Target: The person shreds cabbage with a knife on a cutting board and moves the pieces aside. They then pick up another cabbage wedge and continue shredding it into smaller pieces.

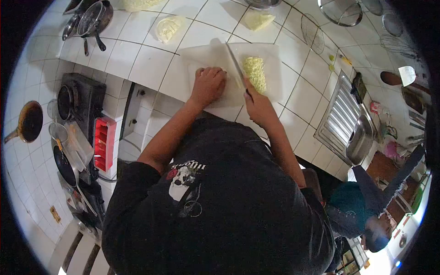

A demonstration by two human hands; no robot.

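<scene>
A pale cutting board (275, 87) lies on the tiled counter in front of me. My right hand (262, 110) is wrapped round the handle of a kitchen knife (235, 59), its blade slanting away over the board. Right of the blade lies a heap of finely chopped pale green cabbage (255, 74). My left hand (210, 85) presses down on the board left of the knife, fingers curled. A small whitish edge shows at its fingertips; the rest of what lies under it is hidden.
Beyond the board sit two cabbage pieces, a left one (168, 29) and a right one (257, 20). Pans (95, 20) stand at the far left, a stove (82, 98) below them. A sink (360, 137) is at right, with another person (353, 206) nearby.
</scene>
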